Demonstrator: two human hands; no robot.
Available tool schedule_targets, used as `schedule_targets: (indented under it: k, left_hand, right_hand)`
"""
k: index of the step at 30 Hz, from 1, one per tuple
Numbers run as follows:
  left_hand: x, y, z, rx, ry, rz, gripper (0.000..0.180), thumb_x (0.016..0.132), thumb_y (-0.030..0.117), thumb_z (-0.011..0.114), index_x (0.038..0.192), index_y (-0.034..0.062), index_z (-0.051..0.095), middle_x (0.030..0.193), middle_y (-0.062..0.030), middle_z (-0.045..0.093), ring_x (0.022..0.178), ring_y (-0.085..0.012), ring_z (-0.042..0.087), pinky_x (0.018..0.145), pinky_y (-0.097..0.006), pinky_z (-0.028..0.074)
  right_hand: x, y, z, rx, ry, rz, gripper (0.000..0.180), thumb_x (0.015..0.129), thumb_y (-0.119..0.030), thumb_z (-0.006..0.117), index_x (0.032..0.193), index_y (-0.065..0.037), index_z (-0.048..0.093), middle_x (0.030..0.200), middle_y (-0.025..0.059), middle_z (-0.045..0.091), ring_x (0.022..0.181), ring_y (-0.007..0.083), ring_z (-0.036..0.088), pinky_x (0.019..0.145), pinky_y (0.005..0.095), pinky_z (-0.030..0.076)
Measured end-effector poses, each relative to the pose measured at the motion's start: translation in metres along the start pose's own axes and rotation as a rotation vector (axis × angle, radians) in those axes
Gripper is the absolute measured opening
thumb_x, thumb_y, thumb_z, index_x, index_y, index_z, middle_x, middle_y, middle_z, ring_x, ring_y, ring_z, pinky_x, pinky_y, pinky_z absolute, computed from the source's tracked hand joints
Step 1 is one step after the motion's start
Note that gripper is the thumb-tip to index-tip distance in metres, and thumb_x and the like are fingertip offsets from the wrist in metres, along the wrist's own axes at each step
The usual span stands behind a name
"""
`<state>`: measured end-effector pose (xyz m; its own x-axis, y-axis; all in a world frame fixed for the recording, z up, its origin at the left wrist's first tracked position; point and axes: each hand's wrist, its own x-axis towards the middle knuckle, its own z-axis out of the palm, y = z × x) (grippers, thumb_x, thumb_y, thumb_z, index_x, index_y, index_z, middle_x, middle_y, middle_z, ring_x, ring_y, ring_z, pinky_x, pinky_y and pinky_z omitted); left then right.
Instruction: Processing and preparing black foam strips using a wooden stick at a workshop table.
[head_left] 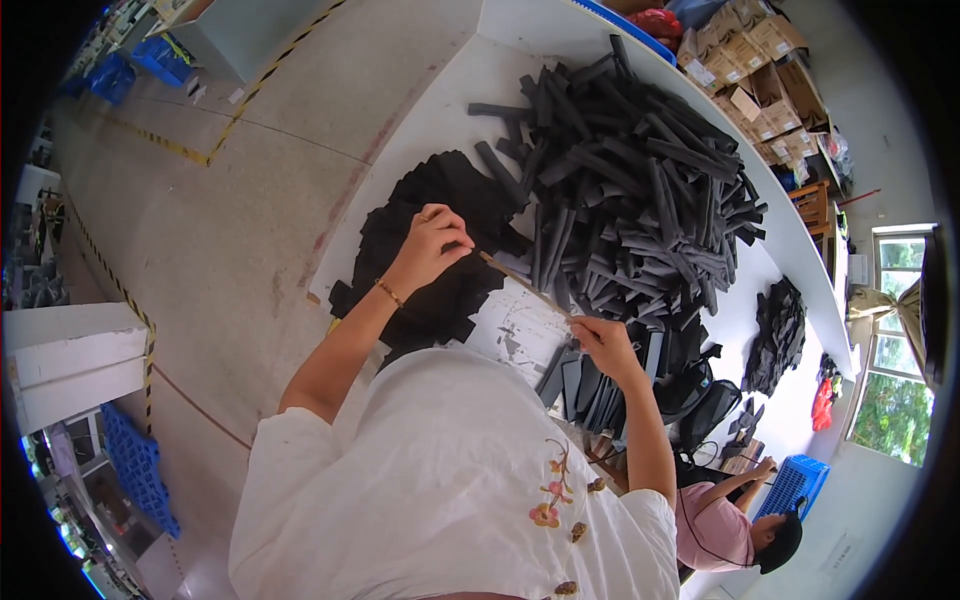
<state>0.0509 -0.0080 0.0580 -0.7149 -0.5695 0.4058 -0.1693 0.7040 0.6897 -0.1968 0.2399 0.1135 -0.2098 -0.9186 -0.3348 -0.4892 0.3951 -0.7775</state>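
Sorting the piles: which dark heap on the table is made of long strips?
The big grey heap, stacked strips; the pile under the left hand is flat black sheets.

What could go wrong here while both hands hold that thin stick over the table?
The thin stick spans from the left hand to the right hand; pinched only at its ends, it might bend or snap. The tall heap of dark foam strips beside it looks loose, so strips could slide onto the paper sheet.

Concrete floor (250, 200) with hazard tape, white table (440, 110); bright window (890, 400)
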Motion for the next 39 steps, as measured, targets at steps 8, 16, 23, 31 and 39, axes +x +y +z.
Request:
schedule_targets:
  k: [8,16,23,31,39]
  left_hand:
    - [-0.002,0.002,0.003,0.003,0.018,0.025,0.011,0.068,0.008,0.074,0.076,0.0114,0.068,0.088,0.0030,0.057,0.101,-0.0199,0.049,0.084,-0.035,0.036]
    - [0.000,0.067,0.027,0.070,-0.052,0.214,0.013,0.066,0.014,0.075,0.076,0.0133,0.067,0.094,0.0021,0.057,0.106,-0.0202,0.048,0.090,-0.037,0.035]
    - [-0.013,0.033,0.020,-0.970,0.702,-0.487,0.026,0.080,0.012,0.071,0.102,0.0028,0.060,0.103,-0.0072,0.058,0.105,-0.0223,0.053,0.088,-0.039,0.047]
    - [-0.007,0.051,0.043,-1.763,0.590,-0.991,0.019,0.086,0.016,0.069,0.097,0.0013,0.064,0.079,-0.0083,0.064,0.076,-0.0229,0.064,0.070,-0.035,0.054]
    - [0.007,0.010,0.042,-1.348,0.818,-1.029,0.015,0.081,0.015,0.072,0.083,0.0028,0.064,0.063,-0.0051,0.060,0.044,-0.0096,0.048,0.038,-0.022,0.034]
  right_hand:
    - [0.000,-0.004,0.000,-0.017,-0.015,0.004,0.019,0.090,-0.015,0.059,0.099,0.000,0.066,0.066,0.0088,0.062,0.056,0.0121,0.055,0.056,0.0258,0.045]
    - [0.040,-0.023,0.063,0.086,0.069,-0.077,0.023,0.091,-0.012,0.055,0.111,-0.001,0.059,0.065,0.0095,0.059,0.058,0.0135,0.055,0.056,0.0278,0.045]
    - [0.042,-0.027,0.097,0.356,-0.042,-0.046,0.014,0.093,-0.013,0.052,0.094,-0.001,0.058,0.061,0.0002,0.051,0.057,0.0073,0.047,0.053,0.0250,0.038]
    - [0.047,-0.041,0.138,0.170,0.277,-0.122,0.013,0.094,-0.011,0.050,0.089,0.000,0.053,0.059,0.0093,0.050,0.052,0.0176,0.049,0.050,0.0325,0.040]
    - [0.002,-0.016,0.134,0.117,0.066,-0.014,0.016,0.094,-0.015,0.052,0.094,-0.001,0.061,0.060,0.0084,0.053,0.053,0.0152,0.051,0.051,0.0300,0.041]
